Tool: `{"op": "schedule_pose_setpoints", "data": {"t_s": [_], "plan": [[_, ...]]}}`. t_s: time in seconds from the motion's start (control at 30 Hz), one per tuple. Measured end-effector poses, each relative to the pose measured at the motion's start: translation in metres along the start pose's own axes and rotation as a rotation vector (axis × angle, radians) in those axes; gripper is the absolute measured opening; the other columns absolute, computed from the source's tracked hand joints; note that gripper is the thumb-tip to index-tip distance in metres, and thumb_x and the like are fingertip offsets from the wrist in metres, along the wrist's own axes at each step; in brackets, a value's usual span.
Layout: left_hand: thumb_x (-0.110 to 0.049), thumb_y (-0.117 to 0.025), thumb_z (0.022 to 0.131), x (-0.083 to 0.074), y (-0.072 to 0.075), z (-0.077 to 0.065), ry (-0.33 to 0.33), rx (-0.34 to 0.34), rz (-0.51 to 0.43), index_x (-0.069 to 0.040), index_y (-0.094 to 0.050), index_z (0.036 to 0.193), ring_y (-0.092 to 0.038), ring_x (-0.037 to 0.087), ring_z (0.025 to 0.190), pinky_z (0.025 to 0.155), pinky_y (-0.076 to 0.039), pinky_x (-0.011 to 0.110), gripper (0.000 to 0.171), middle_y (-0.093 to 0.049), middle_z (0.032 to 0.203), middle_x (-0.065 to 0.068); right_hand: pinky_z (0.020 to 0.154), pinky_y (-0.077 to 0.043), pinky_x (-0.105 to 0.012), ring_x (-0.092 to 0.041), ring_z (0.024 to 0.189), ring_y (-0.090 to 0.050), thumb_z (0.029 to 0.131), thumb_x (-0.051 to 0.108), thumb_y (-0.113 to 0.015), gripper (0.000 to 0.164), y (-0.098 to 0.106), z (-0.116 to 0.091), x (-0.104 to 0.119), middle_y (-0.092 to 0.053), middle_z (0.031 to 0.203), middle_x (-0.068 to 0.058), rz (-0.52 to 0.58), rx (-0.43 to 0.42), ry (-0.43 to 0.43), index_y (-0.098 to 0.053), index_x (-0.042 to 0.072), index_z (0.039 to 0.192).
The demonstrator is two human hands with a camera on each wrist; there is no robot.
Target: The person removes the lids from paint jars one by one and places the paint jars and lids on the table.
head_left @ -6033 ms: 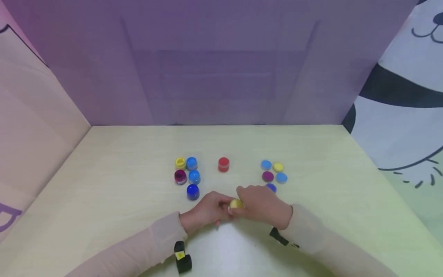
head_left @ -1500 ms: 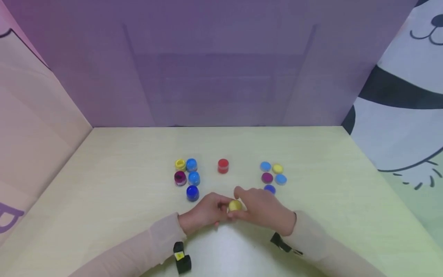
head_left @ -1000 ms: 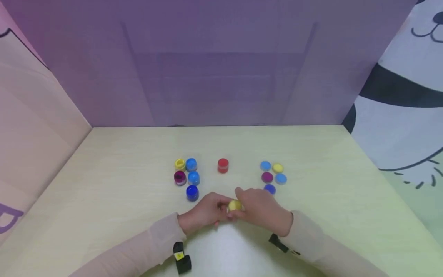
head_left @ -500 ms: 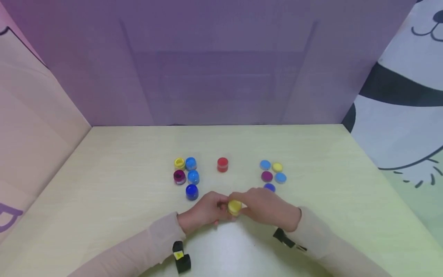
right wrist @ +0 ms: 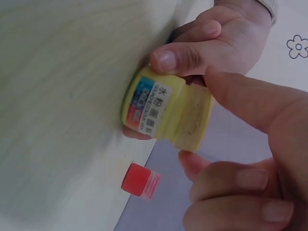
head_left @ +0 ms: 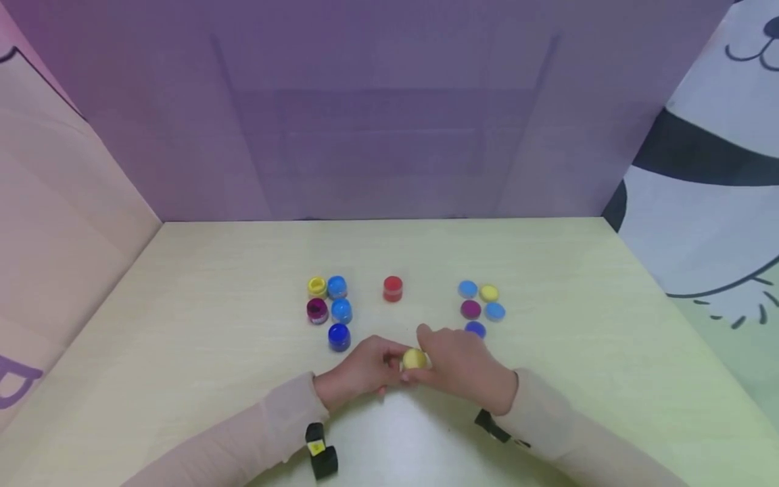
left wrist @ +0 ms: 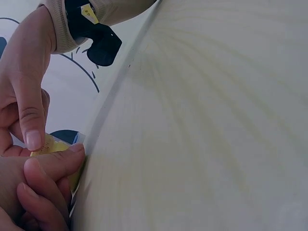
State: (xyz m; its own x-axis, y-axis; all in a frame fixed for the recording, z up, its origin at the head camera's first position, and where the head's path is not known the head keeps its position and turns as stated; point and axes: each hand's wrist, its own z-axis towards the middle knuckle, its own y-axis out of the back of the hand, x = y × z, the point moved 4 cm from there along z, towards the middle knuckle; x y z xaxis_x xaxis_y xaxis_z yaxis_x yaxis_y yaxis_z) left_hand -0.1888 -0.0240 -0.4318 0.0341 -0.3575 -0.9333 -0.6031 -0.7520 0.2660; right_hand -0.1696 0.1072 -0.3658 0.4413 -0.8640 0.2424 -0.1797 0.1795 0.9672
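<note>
My left hand (head_left: 368, 368) holds a small yellow gouache paint jar (right wrist: 154, 103), its thumb and fingers around the body. The label with printed characters shows in the right wrist view. The jar's yellow lid (head_left: 415, 359) is on it. My right hand (head_left: 465, 365) is at this lid, with the thumb at one edge and a fingertip at the opposite edge in the right wrist view. In the left wrist view, the left hand (left wrist: 41, 178) hides most of the yellow jar, and the right hand (left wrist: 29, 82) comes in from above.
A red capped jar (head_left: 393, 289) stands beyond the hands. To the left are uncapped jars: yellow (head_left: 317, 287), purple (head_left: 317, 311), dark blue (head_left: 339, 337) and two light blue ones (head_left: 337, 287). Several loose lids (head_left: 471, 310) lie at right. A purple panel (head_left: 389, 122) closes the back.
The right hand has kept shifting about the lid: half a second ago its index finger lay across the jar's far side, now it is drawn back. The left hand stays in place.
</note>
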Motion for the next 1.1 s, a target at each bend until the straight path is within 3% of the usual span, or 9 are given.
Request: {"op": "schedule_pose_setpoints", "data": {"t_s": [0.2,0.6,1.1], "plan": [[-0.014,-0.075,0.078,0.001,-0.0007,0.0014,0.0,0.006,0.001,-0.014,-0.07,0.11,-0.044,0.008,0.043,0.047,-0.037,0.018,0.032,-0.049,0.06,-0.004,0.042,-0.023,-0.018,-0.009,0.045,-0.034,0.081,0.038,-0.071,0.036,0.0009,-0.0006,0.0003,-0.041,0.055,0.002,0.002,0.035,-0.02,-0.049,0.011,0.086],[-0.017,-0.075,0.079,-0.0002,0.0005,0.0012,0.01,0.012,0.012,-0.017,-0.07,0.112,-0.045,0.009,0.044,0.052,-0.036,0.019,0.033,-0.049,0.059,-0.003,0.042,-0.022,-0.017,-0.008,0.045,-0.032,0.083,0.035,-0.07,0.031,0.0049,-0.001,-0.0008,-0.039,0.054,0.005,0.033,0.075,-0.027,-0.049,0.012,0.087],[-0.012,-0.077,0.076,0.0007,0.0,-0.0001,0.008,-0.006,0.001,-0.016,-0.07,0.112,-0.045,0.008,0.044,0.047,-0.036,0.018,0.037,-0.05,0.062,-0.003,0.041,-0.025,-0.015,-0.005,0.045,-0.031,0.082,0.031,-0.071,0.029,0.0087,-0.007,-0.0085,-0.04,0.054,0.006,0.01,0.018,0.029,-0.051,0.01,0.09]]}}
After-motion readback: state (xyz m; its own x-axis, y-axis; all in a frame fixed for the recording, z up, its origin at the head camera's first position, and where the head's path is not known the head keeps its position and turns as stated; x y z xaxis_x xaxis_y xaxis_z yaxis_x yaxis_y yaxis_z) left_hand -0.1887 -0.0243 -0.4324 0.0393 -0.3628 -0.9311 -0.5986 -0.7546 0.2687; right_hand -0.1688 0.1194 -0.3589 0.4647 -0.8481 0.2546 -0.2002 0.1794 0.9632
